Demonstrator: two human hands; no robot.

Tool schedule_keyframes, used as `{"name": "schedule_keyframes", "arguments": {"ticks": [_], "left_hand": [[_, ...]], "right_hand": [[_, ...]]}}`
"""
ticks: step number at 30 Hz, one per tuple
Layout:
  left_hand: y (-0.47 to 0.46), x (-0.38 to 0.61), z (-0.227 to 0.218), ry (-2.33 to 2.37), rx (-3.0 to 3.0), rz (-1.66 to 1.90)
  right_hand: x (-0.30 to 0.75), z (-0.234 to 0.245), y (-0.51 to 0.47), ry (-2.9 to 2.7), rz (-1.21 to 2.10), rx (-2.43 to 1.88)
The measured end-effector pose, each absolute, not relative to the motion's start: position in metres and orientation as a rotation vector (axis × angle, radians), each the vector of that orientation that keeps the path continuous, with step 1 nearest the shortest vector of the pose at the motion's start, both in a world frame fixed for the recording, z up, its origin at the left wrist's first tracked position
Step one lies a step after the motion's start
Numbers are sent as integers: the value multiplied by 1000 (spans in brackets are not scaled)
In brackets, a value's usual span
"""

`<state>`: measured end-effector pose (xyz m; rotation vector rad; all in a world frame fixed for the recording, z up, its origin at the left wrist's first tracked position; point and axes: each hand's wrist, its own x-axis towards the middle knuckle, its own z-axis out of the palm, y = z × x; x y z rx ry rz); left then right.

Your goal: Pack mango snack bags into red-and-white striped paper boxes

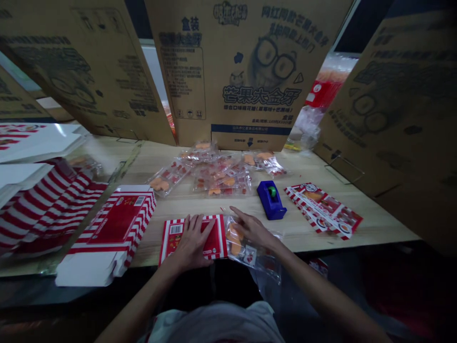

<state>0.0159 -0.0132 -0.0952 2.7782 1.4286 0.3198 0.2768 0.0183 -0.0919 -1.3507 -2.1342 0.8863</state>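
A red-and-white striped box [217, 238] lies flat at the table's near edge. My left hand [191, 240] rests on top of it, fingers spread flat. Just to the right, my right hand [252, 228] lies with fingers stretched out on a clear plastic bag of orange snack pieces [246, 250] that butts against the box's right end. Whether the bag is partly inside the box I cannot tell.
More clear snack bags [217, 174] lie in a heap mid-table. A blue tape dispenser [271, 200] stands right of centre, flat striped cartons [323, 209] beyond it. Stacks of striped boxes [114, 228] fill the left. Tall cardboard cartons [246, 71] wall the back and right.
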Motion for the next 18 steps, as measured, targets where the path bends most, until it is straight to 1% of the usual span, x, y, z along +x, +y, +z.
{"name": "schedule_keyframes", "arguments": {"ticks": [3,6,9,12,15,18], "left_hand": [[-14,17,-96,1417,2781,309],[-14,16,-97,1453,2752,321],[-14,16,-95,1471,2723,348],[-14,16,-94,1468,2713,348],[-12,17,-95,1417,2710,294],[-7,17,-98,1357,2674,201]], "right_hand": [[274,-92,21,-2103,921,-1309],[273,-92,18,-2107,854,-1280],[274,-89,15,-2252,759,-1228],[274,-87,13,-2429,670,-1263],[265,-93,15,-2518,586,-1314],[252,-106,17,-2399,645,-1349]]}}
